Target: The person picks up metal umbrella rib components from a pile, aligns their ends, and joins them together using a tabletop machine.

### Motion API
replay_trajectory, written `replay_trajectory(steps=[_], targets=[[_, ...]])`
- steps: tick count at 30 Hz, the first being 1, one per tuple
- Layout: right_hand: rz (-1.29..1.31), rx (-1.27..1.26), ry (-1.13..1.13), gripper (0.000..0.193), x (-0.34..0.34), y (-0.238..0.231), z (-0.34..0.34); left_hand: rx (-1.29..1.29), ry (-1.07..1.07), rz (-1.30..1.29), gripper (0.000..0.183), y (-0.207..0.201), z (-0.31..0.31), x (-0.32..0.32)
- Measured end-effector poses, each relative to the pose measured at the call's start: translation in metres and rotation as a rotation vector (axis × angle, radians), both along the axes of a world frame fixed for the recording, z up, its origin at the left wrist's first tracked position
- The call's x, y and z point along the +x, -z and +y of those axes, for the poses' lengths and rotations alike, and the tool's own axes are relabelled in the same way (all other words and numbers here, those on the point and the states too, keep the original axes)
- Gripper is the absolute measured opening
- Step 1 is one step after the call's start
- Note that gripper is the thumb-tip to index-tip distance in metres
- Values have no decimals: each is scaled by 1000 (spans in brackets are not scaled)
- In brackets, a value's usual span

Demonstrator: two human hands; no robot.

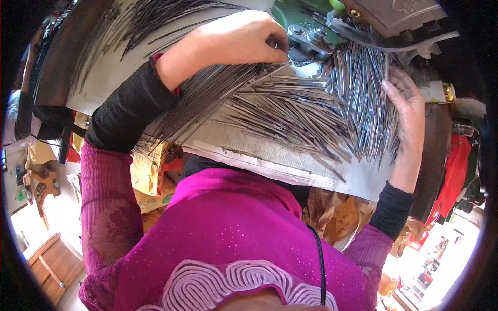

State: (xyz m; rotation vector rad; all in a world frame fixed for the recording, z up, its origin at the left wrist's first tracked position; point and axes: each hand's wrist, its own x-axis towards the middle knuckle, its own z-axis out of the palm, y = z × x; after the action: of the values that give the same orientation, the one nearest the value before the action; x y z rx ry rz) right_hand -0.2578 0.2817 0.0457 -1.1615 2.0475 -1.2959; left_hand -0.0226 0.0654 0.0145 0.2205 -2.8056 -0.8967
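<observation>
My left hand (246, 39) is closed in a pinch beside the machine's bolted part. From its fingertips a pale thin metal rod appears to slant down to the left, over the piles. My right hand (407, 103) is at the right edge of a heap of shiny rods (358, 93), its thumb and fingers closed on a thin metal rod (386, 65) that points upward. Between the hands, a fan of duller rods (285, 111) lies loose. Dark, closely laid rods (205, 96) lie beneath my left forearm.
A green machine (282, 13) with a metal bolted block (308, 35) stands at the back of the pale worktop (207, 132). A curved metal guard (399, 44) overhangs the back right. More dark rods (161, 23) lie far left. Brown paper (337, 212) shows below the front edge.
</observation>
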Motion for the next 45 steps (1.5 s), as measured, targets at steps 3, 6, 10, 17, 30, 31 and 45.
replay_trajectory(steps=[3,6,10,17,30,31,45], targets=[[-80,52,-41,30,19,-1,2,-98,-14,64,21,9,10,-1],[-147,104,-114,26,26,6,1,-325,-95,8,18,8,24,-6],[-199,133,-178,25,39,7,-4,-510,-66,16,18,4,22,-8],[-211,169,-248,24,47,9,-7,-481,-119,-37,19,2,26,-11],[-267,177,-290,27,57,16,-17,-371,-115,-102,18,-2,29,-11],[-267,177,-289,27,57,16,-18,-355,-110,-84,18,-3,29,-11],[-247,138,-272,26,65,22,-27,65,-52,-112,27,-9,20,-19]])
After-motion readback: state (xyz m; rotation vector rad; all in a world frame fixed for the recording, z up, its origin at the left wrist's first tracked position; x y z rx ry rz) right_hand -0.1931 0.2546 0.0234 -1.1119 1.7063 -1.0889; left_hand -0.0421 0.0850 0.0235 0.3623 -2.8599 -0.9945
